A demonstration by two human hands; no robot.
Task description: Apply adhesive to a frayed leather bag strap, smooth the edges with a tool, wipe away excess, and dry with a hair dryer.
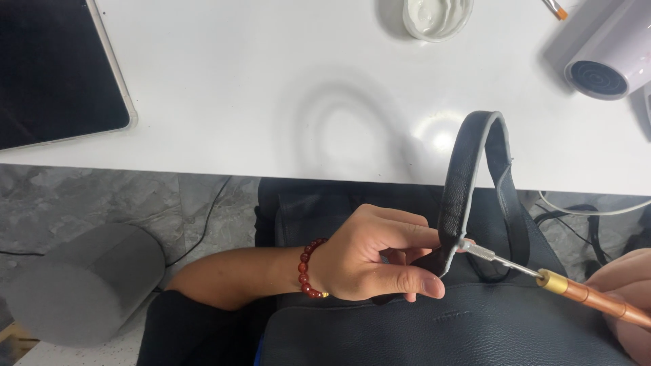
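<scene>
The person's left hand (pixel 369 254) is bare, with no ring or glove on the fingers that show. Around the left wrist sits a bracelet (pixel 308 269) of round, dark red beads — glossy, strung close together, with one small gold-coloured bead at its lower end. The forearm is bare up to the lower left of the frame. Of the right hand (pixel 627 298) only a bare edge shows at the lower right — nothing worn there is visible.

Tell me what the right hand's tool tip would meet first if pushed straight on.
The right hand aims its tool up-left; the tip already sits at the strap edge, pinched by the left hand. Beyond that, probably the left fingertips.
</scene>
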